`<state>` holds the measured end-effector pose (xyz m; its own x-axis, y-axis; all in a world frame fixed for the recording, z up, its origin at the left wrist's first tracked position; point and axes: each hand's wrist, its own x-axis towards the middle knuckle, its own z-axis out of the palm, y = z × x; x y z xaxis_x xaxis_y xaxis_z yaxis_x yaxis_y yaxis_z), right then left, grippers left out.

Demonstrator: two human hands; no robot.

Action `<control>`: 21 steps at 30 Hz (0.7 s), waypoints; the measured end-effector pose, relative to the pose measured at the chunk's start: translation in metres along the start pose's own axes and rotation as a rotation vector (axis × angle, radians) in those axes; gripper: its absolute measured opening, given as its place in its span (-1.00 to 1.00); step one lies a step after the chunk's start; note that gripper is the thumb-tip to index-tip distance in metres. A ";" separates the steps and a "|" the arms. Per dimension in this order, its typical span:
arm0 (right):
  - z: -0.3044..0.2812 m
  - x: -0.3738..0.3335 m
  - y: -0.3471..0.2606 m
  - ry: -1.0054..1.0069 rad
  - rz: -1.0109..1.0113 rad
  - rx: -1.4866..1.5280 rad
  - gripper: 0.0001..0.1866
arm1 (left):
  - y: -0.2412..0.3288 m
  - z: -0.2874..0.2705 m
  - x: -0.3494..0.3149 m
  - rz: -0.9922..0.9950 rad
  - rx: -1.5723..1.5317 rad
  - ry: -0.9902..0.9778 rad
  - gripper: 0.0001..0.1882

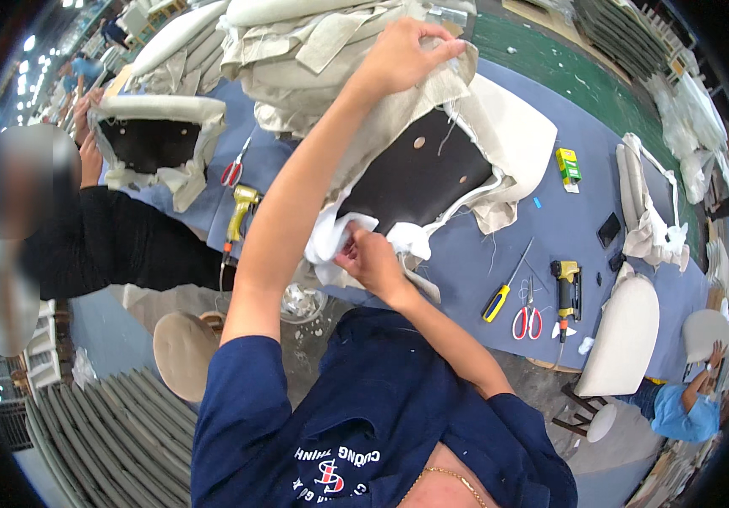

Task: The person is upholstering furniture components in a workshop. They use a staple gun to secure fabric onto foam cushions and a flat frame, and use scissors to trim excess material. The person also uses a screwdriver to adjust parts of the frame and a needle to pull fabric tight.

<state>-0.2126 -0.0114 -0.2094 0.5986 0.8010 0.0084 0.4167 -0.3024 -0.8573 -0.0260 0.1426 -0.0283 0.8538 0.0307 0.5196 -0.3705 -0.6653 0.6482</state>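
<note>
A padded chair panel lies in front of me with its black backing (415, 176) facing up and loose beige fabric (385, 127) around its edges. Stretched out to the far side, my left hand (398, 57) pinches the fabric's far edge between thumb and fingers. My right hand (371, 256) is closed on white wadding (326, 237) at the panel's near left corner. More white wadding (411, 240) sticks out along the near edge. Loose threads hang over the backing and down from the fabric.
On the blue-grey table (466, 288) at right lie a screwdriver (508, 279), scissors (528, 317), a staple gun (566, 288) and a phone (609, 229). Another staple gun (242, 212) lies left. Fabric covers (297, 59) are piled behind. A co-worker (119, 229) handles another panel (157, 140).
</note>
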 end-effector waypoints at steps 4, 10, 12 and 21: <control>0.004 0.018 -0.003 0.103 -0.273 -0.113 -0.84 | 0.004 -0.003 -0.002 0.145 0.062 -0.023 -0.62; -0.025 -0.047 0.088 0.313 0.244 0.400 -0.67 | 0.025 -0.013 -0.012 0.222 0.066 -0.099 -0.76; -0.095 -0.082 0.150 0.833 0.439 0.456 -0.55 | 0.043 -0.020 -0.018 0.195 0.020 -0.140 -0.77; -0.209 -0.035 0.037 0.930 0.002 0.262 -0.74 | 0.045 -0.047 -0.043 -0.082 -0.021 -0.016 -0.76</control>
<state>-0.0754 -0.1586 -0.1345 0.9486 0.0366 0.3143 0.3163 -0.0881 -0.9446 -0.0964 0.1464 0.0043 0.8873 0.0730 0.4554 -0.3063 -0.6450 0.7001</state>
